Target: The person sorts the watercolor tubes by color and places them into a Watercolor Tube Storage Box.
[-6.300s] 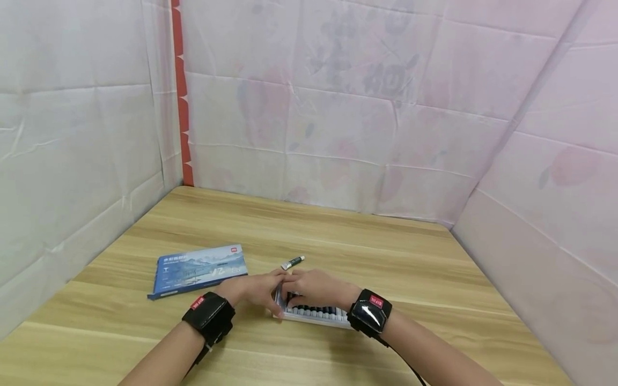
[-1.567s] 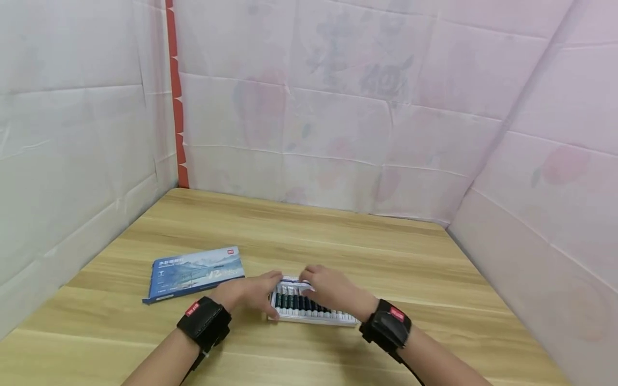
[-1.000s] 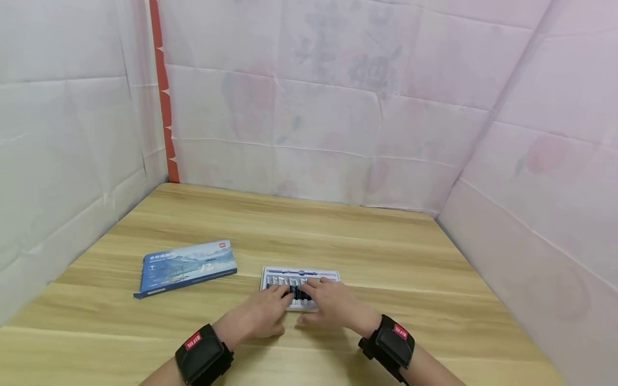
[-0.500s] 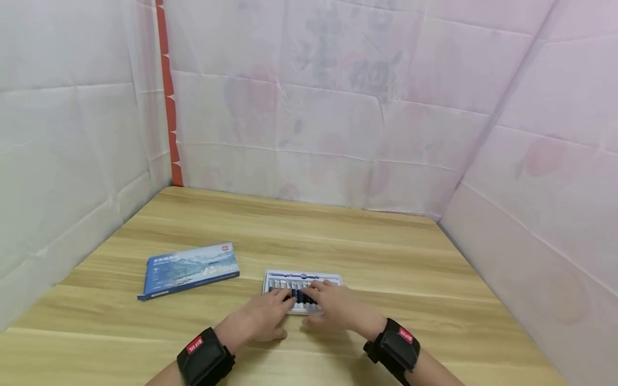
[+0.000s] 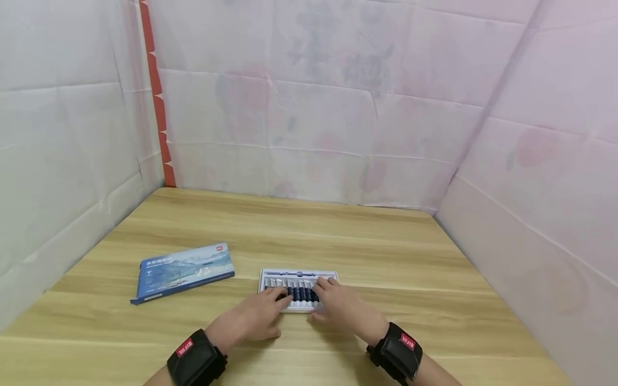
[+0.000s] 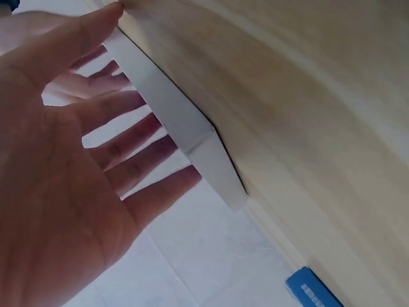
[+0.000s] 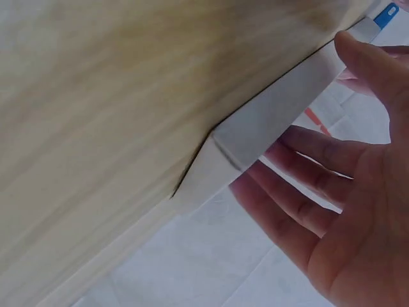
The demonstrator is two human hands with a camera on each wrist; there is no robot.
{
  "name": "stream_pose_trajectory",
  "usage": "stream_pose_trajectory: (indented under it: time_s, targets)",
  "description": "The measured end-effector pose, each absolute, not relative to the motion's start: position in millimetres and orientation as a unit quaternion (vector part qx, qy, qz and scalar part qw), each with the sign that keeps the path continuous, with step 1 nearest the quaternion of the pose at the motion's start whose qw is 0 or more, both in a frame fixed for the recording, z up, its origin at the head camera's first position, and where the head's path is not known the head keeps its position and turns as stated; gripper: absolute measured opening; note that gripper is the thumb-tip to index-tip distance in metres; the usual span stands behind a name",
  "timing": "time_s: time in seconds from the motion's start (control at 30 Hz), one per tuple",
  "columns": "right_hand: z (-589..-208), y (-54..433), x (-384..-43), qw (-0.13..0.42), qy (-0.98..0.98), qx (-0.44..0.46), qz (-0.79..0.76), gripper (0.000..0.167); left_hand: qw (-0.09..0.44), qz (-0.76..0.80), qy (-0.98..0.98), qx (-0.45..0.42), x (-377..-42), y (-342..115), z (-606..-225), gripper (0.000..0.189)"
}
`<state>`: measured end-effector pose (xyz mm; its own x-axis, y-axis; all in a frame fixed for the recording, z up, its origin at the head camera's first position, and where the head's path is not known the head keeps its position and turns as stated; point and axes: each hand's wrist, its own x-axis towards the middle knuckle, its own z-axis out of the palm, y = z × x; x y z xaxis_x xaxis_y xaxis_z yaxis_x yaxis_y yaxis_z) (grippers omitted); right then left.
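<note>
A white tray lies flat on the table in front of me, holding a row of small paint tubes with dark labels and white caps. Over the tray's left end, my left hand rests its fingertips on the tubes, thumb near the front side. My right hand lies over the right end, fingers on the tubes and thumb by the front edge. Both wrist views show the tray's pale side wall with extended fingers reaching over it. The hands cover the tubes at both ends.
A slim brush-like tool sits in the tray's back slot. To the left lies a blue cardboard box with a mountain lake picture, its near left flap sticking out. Pale sheets hang around the wooden table.
The loose dark tube seen beyond the tray at first no longer lies there. Both hands have come round to the tray's front, onto the tubes. Lately the right hand has slid slightly right.
</note>
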<state>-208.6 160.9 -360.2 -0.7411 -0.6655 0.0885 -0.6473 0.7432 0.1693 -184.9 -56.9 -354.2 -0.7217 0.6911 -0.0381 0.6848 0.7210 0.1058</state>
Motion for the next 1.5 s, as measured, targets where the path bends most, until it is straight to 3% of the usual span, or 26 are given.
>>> stream_pose_trajectory:
  time_s: [0.2,0.43,0.6,0.8,0.93,1.1,1.37,1.5]
  targets:
    - [-360,159,-199,0.031,-0.934,0.351,-0.059,0.066,0.04,0.035,0.927,0.371,-183,-51,-358,0.069]
    - [-357,154,-199,0.036,-0.93,0.363,-0.044,0.062,-0.013,-0.01,0.931,0.365,-186,-45,-360,0.064]
    - [-352,146,-201,0.045,-0.928,0.366,-0.053,0.061,0.011,0.012,0.937,0.35,-188,-44,-353,0.061]
    - [-350,139,-201,0.012,-0.931,0.36,-0.055,0.067,0.066,0.062,0.942,0.322,-189,-42,-342,0.056]
    - [-353,138,-209,0.033,-0.927,0.367,-0.07,0.056,0.09,0.079,0.943,0.31,-197,-41,-339,0.047]
    - [-356,138,-227,0.071,-0.923,0.367,-0.089,0.042,0.061,0.088,0.937,0.331,-219,-44,-345,0.034]
    - [-357,138,-249,0.051,-0.93,0.358,-0.066,0.041,-0.022,0.076,0.933,0.352,-239,-41,-355,0.029]
    - [-358,137,-250,0.075,-0.922,0.368,-0.097,0.042,-0.022,0.069,0.945,0.319,-240,-37,-355,0.029]
